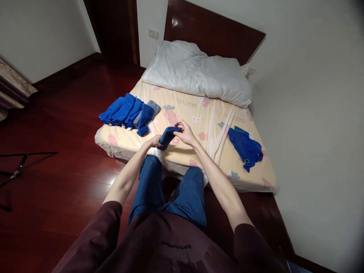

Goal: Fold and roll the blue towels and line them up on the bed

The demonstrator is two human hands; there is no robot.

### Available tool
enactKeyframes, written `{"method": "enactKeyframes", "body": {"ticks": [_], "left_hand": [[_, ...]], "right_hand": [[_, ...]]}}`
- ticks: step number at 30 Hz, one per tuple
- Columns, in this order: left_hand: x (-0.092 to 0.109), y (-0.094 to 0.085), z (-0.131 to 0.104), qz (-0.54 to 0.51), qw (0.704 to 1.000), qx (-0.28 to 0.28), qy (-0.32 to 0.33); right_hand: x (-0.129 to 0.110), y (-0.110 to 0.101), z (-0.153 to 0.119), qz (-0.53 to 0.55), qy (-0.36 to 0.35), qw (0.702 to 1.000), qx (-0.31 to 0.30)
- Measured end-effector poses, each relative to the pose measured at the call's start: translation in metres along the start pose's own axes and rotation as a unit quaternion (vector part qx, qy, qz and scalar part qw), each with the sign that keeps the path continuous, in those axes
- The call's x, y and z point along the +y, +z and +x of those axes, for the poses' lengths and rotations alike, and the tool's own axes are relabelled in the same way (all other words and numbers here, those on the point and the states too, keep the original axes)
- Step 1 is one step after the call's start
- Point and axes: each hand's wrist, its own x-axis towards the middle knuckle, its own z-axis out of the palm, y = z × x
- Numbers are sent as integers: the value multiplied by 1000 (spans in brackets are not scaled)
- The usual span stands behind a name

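Note:
Between my two hands is a folded blue cloth (166, 138), held above the near part of the bed. My left hand (155, 141) grips its lower left end, fingers closed on it. At the upper right end, my right hand (184, 132) pinches the cloth's edge between thumb and fingers. To the left on the bed lies a pile of blue cloths (122, 109), with a blue and grey cloth (147, 115) against its right side. A crumpled blue cloth (245, 146) rests at the right side of the bed.
The bed (196, 113) has a pale yellow patterned sheet under a thin clear covering. A white quilt (196, 70) is bunched near the dark headboard (213, 28). A wall (307, 132) borders the bed's right side. A black metal stand (22, 163) is on the floor at left.

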Motion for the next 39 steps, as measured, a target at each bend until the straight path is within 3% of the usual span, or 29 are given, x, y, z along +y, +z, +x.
{"method": "enactKeyframes", "body": {"ticks": [5,12,21,33,36,39], "left_hand": [[-9,-36,-26,20,998,53,-41],[-34,-63,-58,40,982,149,-108],[-68,-64,-53,29,959,220,-176],[-88,-58,-47,16,958,206,-200],[-82,-61,-57,6,944,270,-188],[-60,-41,-100,-6,891,395,-224]], "right_hand": [[-27,31,40,-16,-69,995,-65],[-29,61,94,-24,-82,991,-100],[-21,101,128,-86,-121,979,-137],[-2,105,140,-131,-122,972,-150],[-2,99,134,-168,-153,969,-100],[9,83,99,-180,-153,971,25]]}}
